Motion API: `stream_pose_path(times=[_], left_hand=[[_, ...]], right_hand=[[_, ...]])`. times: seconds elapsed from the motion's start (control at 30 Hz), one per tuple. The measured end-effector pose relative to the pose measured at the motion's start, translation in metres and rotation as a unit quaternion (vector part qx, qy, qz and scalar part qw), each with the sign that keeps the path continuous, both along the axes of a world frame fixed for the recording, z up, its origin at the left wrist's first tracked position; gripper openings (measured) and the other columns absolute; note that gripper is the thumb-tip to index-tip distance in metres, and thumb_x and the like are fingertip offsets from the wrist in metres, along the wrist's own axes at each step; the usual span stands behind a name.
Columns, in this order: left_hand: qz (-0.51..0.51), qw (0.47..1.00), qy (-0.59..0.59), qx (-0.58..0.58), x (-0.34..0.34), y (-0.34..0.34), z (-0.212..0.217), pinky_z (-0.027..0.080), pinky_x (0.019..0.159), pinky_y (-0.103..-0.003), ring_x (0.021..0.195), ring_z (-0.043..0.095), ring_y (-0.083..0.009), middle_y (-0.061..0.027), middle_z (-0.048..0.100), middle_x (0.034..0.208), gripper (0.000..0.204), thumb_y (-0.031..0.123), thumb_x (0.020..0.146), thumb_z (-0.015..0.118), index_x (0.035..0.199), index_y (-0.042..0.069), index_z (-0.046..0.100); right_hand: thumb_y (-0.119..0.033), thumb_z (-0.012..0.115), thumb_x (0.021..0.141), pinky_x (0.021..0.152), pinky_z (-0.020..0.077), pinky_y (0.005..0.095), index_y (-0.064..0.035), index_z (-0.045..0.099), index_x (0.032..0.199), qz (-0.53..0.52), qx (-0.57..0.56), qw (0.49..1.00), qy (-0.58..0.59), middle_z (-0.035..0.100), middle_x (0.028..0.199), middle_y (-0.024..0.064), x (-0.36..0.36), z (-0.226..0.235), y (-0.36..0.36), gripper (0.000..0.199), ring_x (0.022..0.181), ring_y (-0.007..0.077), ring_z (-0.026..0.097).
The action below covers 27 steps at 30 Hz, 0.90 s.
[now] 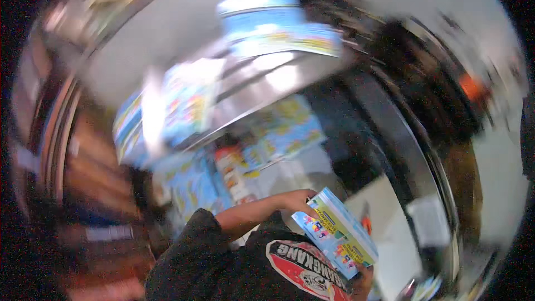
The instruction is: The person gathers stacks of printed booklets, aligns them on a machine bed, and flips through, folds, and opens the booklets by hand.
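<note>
Though motion blur smears nearly everything, a pale grey floor fills the upper part of the view. Dark shelving runs down the left edge, detail unreadable. Blue cartons lie stacked near top centre; more of the same, blue printed packs, spread through the middle. Low in the view, a dark sleeve leads to the left hand, fingers closed over the top corner of a blue-and-yellow box, held tilted in front of the torso. Right hand grips the box's lower corner; only its fingertips show.
</note>
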<state>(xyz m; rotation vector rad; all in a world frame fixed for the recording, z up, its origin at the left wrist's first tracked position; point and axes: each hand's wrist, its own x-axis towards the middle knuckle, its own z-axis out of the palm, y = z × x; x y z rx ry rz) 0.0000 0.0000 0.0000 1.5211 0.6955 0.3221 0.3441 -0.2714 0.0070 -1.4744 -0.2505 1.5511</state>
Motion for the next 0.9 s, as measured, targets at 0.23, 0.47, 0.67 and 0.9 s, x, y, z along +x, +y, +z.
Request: stream_pose_path(times=[0.23, 0.47, 0.67, 0.9], left_hand=[[0.346, 0.91, -0.069, -0.219, -0.183, -0.192, -0.044, 0.049, 0.086, -0.033, 0.092, 0.064, -0.0178, -0.0116, 0.068, 0.106, 0.066, 0.035, 0.067, 0.084, 0.117, 0.0, 0.059], [0.708, 0.655, -0.113, -0.239, -0.178, -0.369, -0.084, 0.048, 0.088, -0.033, 0.099, 0.062, -0.02, -0.0137, 0.067, 0.11, 0.07, 0.041, 0.067, 0.085, 0.118, -0.001, 0.06], [0.844, 0.414, -0.226, -0.256, -0.111, -0.432, -0.079, 0.049, 0.081, -0.031, 0.09, 0.064, -0.014, -0.0079, 0.07, 0.1, 0.051, 0.03, 0.074, 0.082, 0.114, 0.003, 0.064], [0.852, 0.305, -0.328, -0.272, -0.041, -0.416, -0.05, 0.048, 0.083, -0.032, 0.092, 0.064, -0.0165, -0.0091, 0.068, 0.106, 0.051, 0.029, 0.08, 0.077, 0.119, 0.001, 0.06]], right_hand=[[-0.005, 0.066, 0.075, 0.088, 0.0517, 0.0421, 0.0041, 0.045, 0.129, 0.382, 0.01, 0.92, -0.084, 0.06, 0.118, 0.017, -0.104, 0.005, 0.162, 0.059, 0.102, 0.0284, 0.062], [-0.001, 0.062, 0.081, 0.083, 0.0546, 0.0401, 0.0034, 0.049, 0.124, 0.692, -0.009, 0.721, -0.037, 0.064, 0.113, 0.0149, -0.292, 0.02, 0.226, 0.046, 0.095, 0.0255, 0.066], [-0.004, 0.06, 0.083, 0.09, 0.0517, 0.0412, 0.0039, 0.048, 0.127, 0.803, -0.105, 0.585, -0.045, 0.063, 0.116, 0.016, -0.383, 0.017, 0.211, 0.046, 0.102, 0.0277, 0.064], [-0.004, 0.061, 0.083, 0.093, 0.0502, 0.0388, 0.006, 0.049, 0.127, 0.877, -0.107, 0.464, -0.057, 0.062, 0.119, 0.0171, -0.391, -0.044, 0.264, 0.047, 0.104, 0.0273, 0.063]])
